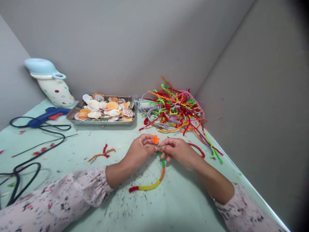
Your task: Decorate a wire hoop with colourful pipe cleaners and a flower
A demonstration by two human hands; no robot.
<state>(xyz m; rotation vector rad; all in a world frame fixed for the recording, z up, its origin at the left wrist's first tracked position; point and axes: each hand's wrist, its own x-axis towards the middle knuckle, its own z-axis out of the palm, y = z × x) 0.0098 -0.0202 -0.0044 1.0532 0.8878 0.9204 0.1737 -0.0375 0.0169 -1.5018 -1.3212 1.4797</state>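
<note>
A: Bkgd 1st, pls.
B: Grey walls (145, 48) are rising behind a pale green tabletop (190, 206).
A: L hand (136, 149)?
B: Fingertips are pinching tog. on an orange flower (155, 139); it's sitting right at the tips, just above the green end of a striped strip (156, 184).
A: R hand (180, 153)?
B: Thumb + index are pinching tog. on that green end, just beside L fingertips. Exact contact pt is hiding behind fingers.
A: Rest of strip?
B: Trailing below the grip, curving down + L: green, orange, yellow, red tip.
A: Flower joined to strip?
B: Can't tell.
A: Others, quick?
B: Metal tray (103, 123) is holding shells (112, 105); fuzzy-stem pile (178, 108) is spreading R of it; blue glue gun (38, 120) + bottle (56, 88) are sitting far L.
</note>
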